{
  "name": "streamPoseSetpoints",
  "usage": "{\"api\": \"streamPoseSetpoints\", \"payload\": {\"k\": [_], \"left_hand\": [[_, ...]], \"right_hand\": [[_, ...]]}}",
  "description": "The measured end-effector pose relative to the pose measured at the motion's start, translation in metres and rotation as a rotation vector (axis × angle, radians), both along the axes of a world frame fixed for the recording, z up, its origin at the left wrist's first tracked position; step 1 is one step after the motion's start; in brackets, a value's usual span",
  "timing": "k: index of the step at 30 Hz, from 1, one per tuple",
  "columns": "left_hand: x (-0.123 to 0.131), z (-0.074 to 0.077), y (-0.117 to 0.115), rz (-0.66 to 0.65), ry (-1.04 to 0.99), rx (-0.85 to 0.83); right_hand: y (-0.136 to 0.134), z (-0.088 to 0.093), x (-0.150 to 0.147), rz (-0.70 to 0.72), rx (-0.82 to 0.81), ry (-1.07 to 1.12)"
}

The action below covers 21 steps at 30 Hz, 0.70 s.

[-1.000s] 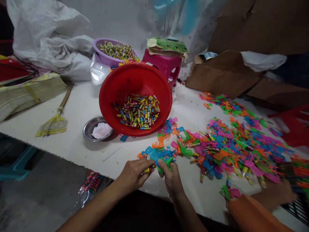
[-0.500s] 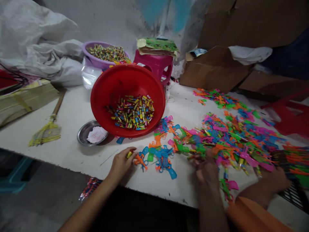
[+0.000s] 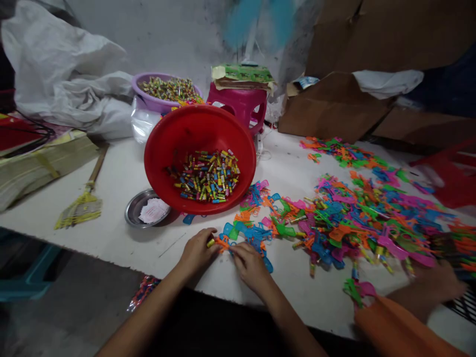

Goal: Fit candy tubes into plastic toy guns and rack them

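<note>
In the head view, with clock directions reckoned from the orange plastic piece (image 3: 223, 244), worked near the front edge of the desk (image 3: 111, 208), hands close but apart. Pinched one yellow-ended tube (image 3: 210, 243) in the left hand (image 3: 197, 253), between eight and nine o'clock, right beside the orange piece. Had the right hand (image 3: 251, 267) at four o'clock, fingertips at the piece's other end; could not tell a firm grip from a touch.

Judged the work far from done, going by the many tubes (image 3: 210, 181) left in the red basin (image 3: 204, 121) between eleven and twelve, and the heap of toy pistols (image 3: 342, 223) at three. Saw some tubes among those pistols, but could not tell joined ones from loose.

Counted two own hands, one tube held, one orange piece between the hands, one red basin, one purple basin (image 3: 161, 104) past eleven, one metal bowl (image 3: 134, 208) of white slips (image 3: 153, 210) at ten, and one co-worker's hand (image 3: 441, 285) with one orange sleeve (image 3: 394, 325) between three and four. Left basin tubes and heaped pistols uncounted: too many, too overlapped.
</note>
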<state>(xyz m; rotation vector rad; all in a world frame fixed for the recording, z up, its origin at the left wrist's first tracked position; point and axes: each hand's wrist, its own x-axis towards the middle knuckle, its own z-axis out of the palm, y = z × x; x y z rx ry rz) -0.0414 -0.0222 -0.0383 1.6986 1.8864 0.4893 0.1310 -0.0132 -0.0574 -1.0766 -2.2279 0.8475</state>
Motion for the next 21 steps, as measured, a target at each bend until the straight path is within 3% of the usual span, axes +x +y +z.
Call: {"api": "streamPoseSetpoints", "payload": {"k": [3,7,10,13,17,21], "left_hand": [[0.004,0.001,0.003,-0.098,0.05,0.003],[-0.007,0.0,0.006,-0.125,0.055,-0.039],[-0.019,-0.001,0.007,-0.048,0.021,-0.054],[-0.015,0.0,0.006,0.006,0.095,-0.019],[0.003,0.003,0.009,-0.17,0.28,0.001],[-0.001,0.005,0.009,-0.187,0.308,0.022]], "right_hand": [[0.009,-0.008,0.014,-0.067,0.008,0.051],[0.018,-0.012,0.033,-0.148,0.052,0.105],[0.018,-0.011,0.035,-0.115,0.096,0.113],[0.016,-0.012,0.027,-0.11,0.105,0.132],[0.014,-0.011,0.018,-0.099,0.102,0.172],[0.013,-0.006,0.022,-0.165,0.079,0.221]]}}
